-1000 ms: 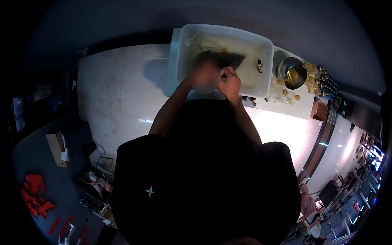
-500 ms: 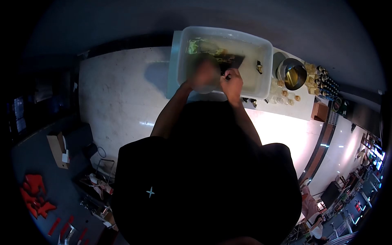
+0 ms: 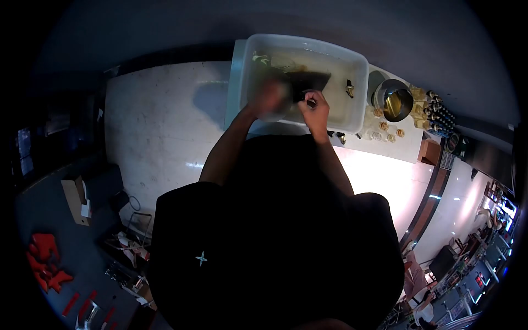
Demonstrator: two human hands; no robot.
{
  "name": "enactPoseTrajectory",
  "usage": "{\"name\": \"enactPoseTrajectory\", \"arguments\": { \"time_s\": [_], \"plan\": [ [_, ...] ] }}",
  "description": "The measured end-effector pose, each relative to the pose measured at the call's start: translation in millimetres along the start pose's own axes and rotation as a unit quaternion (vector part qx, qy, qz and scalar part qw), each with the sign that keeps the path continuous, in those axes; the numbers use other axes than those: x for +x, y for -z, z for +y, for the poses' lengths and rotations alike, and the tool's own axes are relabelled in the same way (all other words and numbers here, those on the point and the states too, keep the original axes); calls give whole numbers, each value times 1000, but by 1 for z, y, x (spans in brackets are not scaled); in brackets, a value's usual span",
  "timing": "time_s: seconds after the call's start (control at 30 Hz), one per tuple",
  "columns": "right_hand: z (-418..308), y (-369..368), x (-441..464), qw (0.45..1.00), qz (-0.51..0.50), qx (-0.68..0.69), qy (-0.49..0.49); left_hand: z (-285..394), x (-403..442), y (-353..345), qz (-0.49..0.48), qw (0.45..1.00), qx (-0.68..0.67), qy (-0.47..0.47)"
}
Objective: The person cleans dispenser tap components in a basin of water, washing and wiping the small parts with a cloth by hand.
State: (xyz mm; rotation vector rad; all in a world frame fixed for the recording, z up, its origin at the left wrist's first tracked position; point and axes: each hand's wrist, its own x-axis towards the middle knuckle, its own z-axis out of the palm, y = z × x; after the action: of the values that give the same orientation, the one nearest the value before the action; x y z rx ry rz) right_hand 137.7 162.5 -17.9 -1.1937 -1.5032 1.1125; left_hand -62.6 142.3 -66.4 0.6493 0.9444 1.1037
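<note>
A translucent plastic tub (image 3: 363, 110) holds cloudy liquid. A dark, flat-looking piece (image 3: 312, 81) lies in it, just beyond my hands. My right hand (image 3: 315, 114) is over the tub's near side, its fingers closed around a small dark item that I cannot make out. My left hand (image 3: 267, 102) is over the tub's left part, beside the right hand. A blur covers it, hiding its fingers and anything in them. A small black and gold fitting (image 3: 349, 89) rests at the right side of the tub.
Right of the tub stands a metal bowl (image 3: 404, 104) with a golden gleam inside. Several gold-coloured rings (image 3: 400, 132) and small clear pieces lie before it. Rows of black and gold fittings (image 3: 434, 113) stand farther right. A small brown box (image 3: 429, 150) sits at the table's end.
Both hands have shifted slightly, the left one a little to the left. The bright yellow-green patches on the liquid have faded, and the dark piece's outline looks a little different.
</note>
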Motion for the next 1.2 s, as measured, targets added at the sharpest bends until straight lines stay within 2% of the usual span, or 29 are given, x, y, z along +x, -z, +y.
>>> {"name": "enactPoseTrajectory", "arguments": {
  "time_s": [0.07, 0.17, 0.23, 0.33, 0.43, 0.47, 0.6, 0.7, 0.8, 0.9, 1.0, 1.13, 1.2],
  "plan": [
    [17, 2, 0, 997, -25, 67, -23, 11, -4, -7, 7, 998, -53, 23],
    [34, 5, 3, 961, -89, 229, -129, 23, -8, -19, 22, 992, -120, 43],
    [29, 9, 4, 948, -107, 260, -151, 30, -10, -23, 31, 982, -172, 72],
    [22, 12, 4, 935, -110, 293, -164, 14, -3, -6, -31, 989, -135, 56],
    [23, 13, 4, 924, -98, 329, -169, 6, 0, -11, -12, 994, 78, 75],
    [24, 13, 4, 919, -93, 342, -172, -4, 0, -7, -64, 982, 176, 21],
    [26, 18, 5, 927, -94, 319, -172, -22, 8, -10, -146, 935, 320, 43],
    [21, 17, 5, 932, -83, 300, -185, -21, 10, -10, -157, 894, 420, 14],
    [25, 17, 6, 937, -76, 277, -201, -22, 9, -11, -129, 900, 411, 60],
    [30, 16, 6, 937, -77, 276, -201, -25, 10, -11, -95, 896, 430, 55],
    [29, 15, 7, 935, -80, 283, -200, -25, 11, -10, -59, 935, 349, 3],
    [60, 9, 9, 937, -76, 262, -219, -26, 14, -8, -35, 982, 174, -64],
    [77, 5, 12, 960, -79, 188, -192, 4, -1, -28, 1, 953, 248, -171]
  ]
}}
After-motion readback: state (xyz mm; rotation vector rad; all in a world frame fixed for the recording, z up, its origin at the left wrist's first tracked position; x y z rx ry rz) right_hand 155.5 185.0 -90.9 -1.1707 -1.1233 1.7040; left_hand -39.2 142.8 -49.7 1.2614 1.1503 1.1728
